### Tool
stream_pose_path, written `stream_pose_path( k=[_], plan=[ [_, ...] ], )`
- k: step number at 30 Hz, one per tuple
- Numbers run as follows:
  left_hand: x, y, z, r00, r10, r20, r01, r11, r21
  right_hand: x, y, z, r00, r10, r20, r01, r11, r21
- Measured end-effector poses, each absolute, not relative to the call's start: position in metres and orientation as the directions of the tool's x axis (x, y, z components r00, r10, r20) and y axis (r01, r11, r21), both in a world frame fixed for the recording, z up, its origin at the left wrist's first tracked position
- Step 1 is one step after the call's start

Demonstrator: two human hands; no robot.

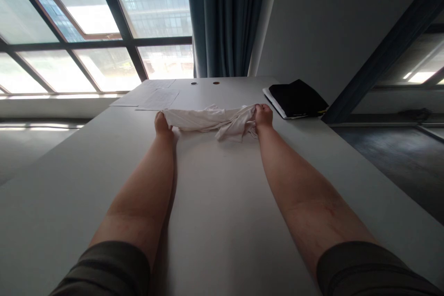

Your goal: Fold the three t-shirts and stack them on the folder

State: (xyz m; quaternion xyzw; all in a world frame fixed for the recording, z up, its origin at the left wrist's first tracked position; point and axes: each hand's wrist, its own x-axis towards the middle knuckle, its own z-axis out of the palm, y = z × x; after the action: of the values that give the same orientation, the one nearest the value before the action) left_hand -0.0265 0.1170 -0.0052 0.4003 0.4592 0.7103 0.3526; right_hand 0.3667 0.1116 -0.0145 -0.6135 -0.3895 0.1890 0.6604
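A white cloth (pixel 197 119) is stretched sideways between my two hands, low over the far part of the white table (pixel 215 203). My left hand (pixel 163 123) is closed on its left end. At the other end, my right hand (pixel 263 115) grips the cloth with fingers closed. The fabric is bunched and twisted, with loose folds hanging down near my right hand. Both arms reach straight forward over the tabletop.
Printed papers (pixel 158 99) lie at the table's far left. A black folder or cloth item (pixel 296 97) rests on white sheets at the far right. Two round holes are near the back edge, before a blue curtain (pixel 225 18) and windows.
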Motion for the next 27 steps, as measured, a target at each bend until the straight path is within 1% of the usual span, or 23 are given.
stream_pose_path(
  k=[2,4,5,6,8,10,11,14,16,17,19,21,23,25,27],
  plan=[
    [-0.025,0.118,-0.005,-0.369,0.915,0.162,-0.331,-0.292,0.897,0.37,0.115,-0.016,0.651,0.694,0.307,0.3,0.136,-0.944],
    [-0.021,0.116,-0.004,-0.334,0.935,0.115,-0.449,-0.266,0.853,0.372,0.117,-0.015,0.668,0.646,0.368,0.398,0.107,-0.911],
    [-0.019,0.114,-0.004,-0.308,0.946,0.104,-0.489,-0.251,0.836,0.372,0.117,-0.014,0.663,0.615,0.427,0.467,0.107,-0.878],
    [-0.016,0.113,-0.004,-0.292,0.95,0.108,-0.489,-0.245,0.837,0.37,0.117,-0.012,0.637,0.585,0.502,0.547,0.117,-0.829],
    [-0.009,0.109,-0.003,-0.28,0.947,0.157,-0.385,-0.261,0.885,0.36,0.114,-0.006,0.504,0.555,0.662,0.714,0.164,-0.681],
    [-0.003,0.107,-0.004,-0.258,0.94,0.223,-0.26,-0.29,0.921,0.341,0.107,0.002,0.293,0.586,0.755,0.83,0.236,-0.505],
    [-0.001,0.106,-0.005,-0.238,0.938,0.253,-0.213,-0.305,0.928,0.328,0.102,0.005,0.182,0.617,0.766,0.861,0.276,-0.427],
    [0.002,0.104,-0.007,-0.183,0.93,0.317,-0.069,-0.334,0.94,0.286,0.082,0.012,-0.122,0.695,0.708,0.873,0.415,-0.256],
    [0.002,0.104,-0.008,-0.168,0.912,0.373,0.165,-0.347,0.923,0.262,0.071,0.011,-0.272,0.732,0.625,0.853,0.485,-0.196],
    [0.002,0.104,-0.009,-0.149,0.907,0.394,0.322,-0.332,0.887,0.254,0.066,0.009,-0.316,0.751,0.58,0.848,0.497,-0.182],
    [0.003,0.103,-0.009,-0.082,0.918,0.388,0.616,-0.259,0.744,0.244,0.061,0.004,-0.351,0.802,0.483,0.861,0.479,-0.172],
    [0.004,0.103,-0.008,-0.023,0.945,0.326,0.793,-0.181,0.581,0.245,0.061,-0.001,-0.343,0.857,0.384,0.888,0.429,-0.165],
    [0.005,0.103,-0.006,-0.024,0.961,0.275,0.861,-0.12,0.494,0.253,0.063,-0.004,-0.318,0.897,0.306,0.911,0.378,-0.162],
    [0.003,0.103,-0.005,-0.073,0.964,0.257,0.875,-0.061,0.479,0.265,0.068,-0.004,-0.3,0.916,0.267,0.92,0.352,-0.175],
    [0.0,0.103,-0.004,-0.121,0.962,0.246,0.87,-0.016,0.492,0.276,0.072,-0.004,-0.289,0.921,0.26,0.916,0.345,-0.205]
  ],
)
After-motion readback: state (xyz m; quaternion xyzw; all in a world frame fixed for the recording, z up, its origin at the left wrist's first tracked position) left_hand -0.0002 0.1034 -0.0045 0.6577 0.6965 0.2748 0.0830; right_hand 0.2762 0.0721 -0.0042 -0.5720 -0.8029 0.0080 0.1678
